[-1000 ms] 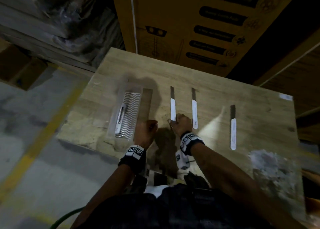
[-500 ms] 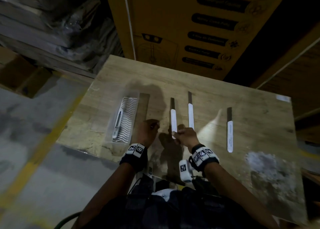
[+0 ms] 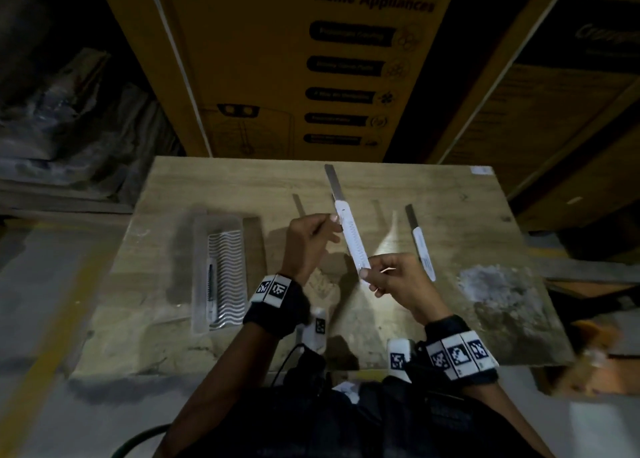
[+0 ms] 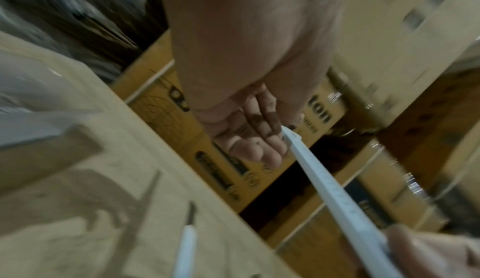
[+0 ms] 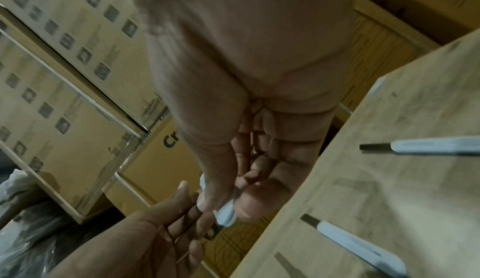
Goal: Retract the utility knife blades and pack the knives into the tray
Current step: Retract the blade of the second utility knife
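My right hand [image 3: 367,277] grips the rear end of a white utility knife [image 3: 349,235] held above the wooden table [image 3: 207,187], its grey blade [image 3: 330,180] out and pointing away. My left hand [image 3: 329,229] pinches the knife's front part with thumb and fingertips, as the left wrist view [image 4: 283,134] shows. The clear plastic tray [image 3: 199,267] lies at the left with one knife [image 3: 211,291] in it. Another knife [image 3: 422,253] with its blade out lies to the right. The right wrist view shows two knives [image 5: 436,146] [image 5: 358,245] on the table.
A tall yellow cardboard box [image 3: 294,59] stands right behind the table, with more boxes [image 3: 554,93] at the right. A rough grey patch [image 3: 495,284] marks the table's right side. Wrapped bundles [image 3: 69,111] lie at the far left, above a floor with a yellow line [image 3: 45,336].
My right hand has lifted the left of the two middle knives off the table and raised it. My left hand has left the table beside the tray and come up to the knife's front.
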A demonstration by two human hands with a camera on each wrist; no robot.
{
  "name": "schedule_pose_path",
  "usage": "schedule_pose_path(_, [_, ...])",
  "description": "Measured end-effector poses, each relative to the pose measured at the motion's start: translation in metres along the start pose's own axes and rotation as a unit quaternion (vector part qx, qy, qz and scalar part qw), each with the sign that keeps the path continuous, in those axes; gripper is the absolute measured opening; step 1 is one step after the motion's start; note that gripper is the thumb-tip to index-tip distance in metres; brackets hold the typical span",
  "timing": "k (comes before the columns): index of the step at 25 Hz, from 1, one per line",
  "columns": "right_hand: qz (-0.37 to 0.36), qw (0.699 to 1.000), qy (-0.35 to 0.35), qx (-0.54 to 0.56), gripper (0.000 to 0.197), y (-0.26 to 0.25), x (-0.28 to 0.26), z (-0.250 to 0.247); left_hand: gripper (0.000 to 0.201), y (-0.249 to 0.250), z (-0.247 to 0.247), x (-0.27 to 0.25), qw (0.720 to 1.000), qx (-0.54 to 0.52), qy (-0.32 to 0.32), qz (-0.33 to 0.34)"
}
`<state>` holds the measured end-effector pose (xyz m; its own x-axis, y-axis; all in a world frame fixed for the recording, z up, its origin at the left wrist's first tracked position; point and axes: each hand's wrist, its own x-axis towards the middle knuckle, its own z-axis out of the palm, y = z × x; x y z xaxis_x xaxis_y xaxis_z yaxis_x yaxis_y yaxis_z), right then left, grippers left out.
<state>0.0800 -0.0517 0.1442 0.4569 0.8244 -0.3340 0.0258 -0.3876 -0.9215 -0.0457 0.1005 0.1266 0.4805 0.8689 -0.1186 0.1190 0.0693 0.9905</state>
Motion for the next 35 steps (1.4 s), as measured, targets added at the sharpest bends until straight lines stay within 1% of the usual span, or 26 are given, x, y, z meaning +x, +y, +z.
schedule_pose_path(2, [-0.028,0.999,0.021,-0.001,0.022,-0.01,-0.013,0.001,0.016,0.02,0.0,-0.003,0.998,-0.057,-0.016,0.017])
schedule_pose_path(5, [-0.053,0.997,0.045,-0.029,0.01,-0.023,-0.03,-0.002,0.013,0.047,0.0,-0.008,0.993,-0.091,-0.051,0.052])
schedule_pose_path(7, [-0.073,0.995,0.058,-0.035,0.011,-0.03,-0.038,-0.005,0.011,0.064,0.0,-0.011,0.99,-0.104,-0.069,0.07])
schedule_pose_path(8, [-0.083,0.994,0.062,-0.027,0.01,-0.034,-0.041,-0.007,0.011,0.073,0.0,-0.012,0.988,-0.108,-0.072,0.079])
schedule_pose_path(10, [-0.1,0.994,0.045,0.013,0.004,-0.047,-0.045,-0.01,0.012,0.089,0.001,-0.013,0.987,-0.112,-0.069,0.092])
schedule_pose_path(12, [-0.113,0.992,0.015,0.051,0.016,-0.061,-0.045,-0.015,0.011,0.104,0.005,-0.015,0.985,-0.122,-0.067,0.103])
schedule_pose_path(15, [-0.123,0.988,-0.024,0.092,0.039,-0.086,-0.043,-0.024,0.008,0.123,0.019,-0.019,0.982,-0.122,-0.076,0.126])
schedule_pose_path(17, [-0.131,0.985,-0.033,0.104,0.051,-0.1,-0.04,-0.031,0.007,0.134,0.031,-0.024,0.981,-0.113,-0.072,0.143])
schedule_pose_path(19, [-0.151,0.983,-0.026,0.102,0.058,-0.107,-0.036,-0.037,0.007,0.143,0.043,-0.028,0.979,-0.105,-0.056,0.168])
schedule_pose_path(23, [-0.179,0.977,0.034,0.109,0.074,-0.114,-0.027,-0.044,0.01,0.157,0.057,-0.034,0.974,-0.107,-0.025,0.2])
schedule_pose_path(25, [-0.195,0.974,0.056,0.105,0.076,-0.118,-0.023,-0.046,0.012,0.162,0.061,-0.036,0.972,-0.102,-0.018,0.211])
schedule_pose_path(28, [-0.224,0.965,0.071,0.117,0.074,-0.125,-0.021,-0.047,0.011,0.171,0.066,-0.038,0.968,-0.081,-0.005,0.239])
schedule_pose_path(32, [-0.24,0.958,0.089,0.125,0.073,-0.14,-0.021,-0.049,0.008,0.185,0.067,-0.041,0.961,-0.07,0.012,0.267])
schedule_pose_path(35, [-0.255,0.953,0.102,0.131,0.068,-0.148,-0.016,-0.047,0.009,0.196,0.067,-0.037,0.956,-0.056,0.033,0.287])
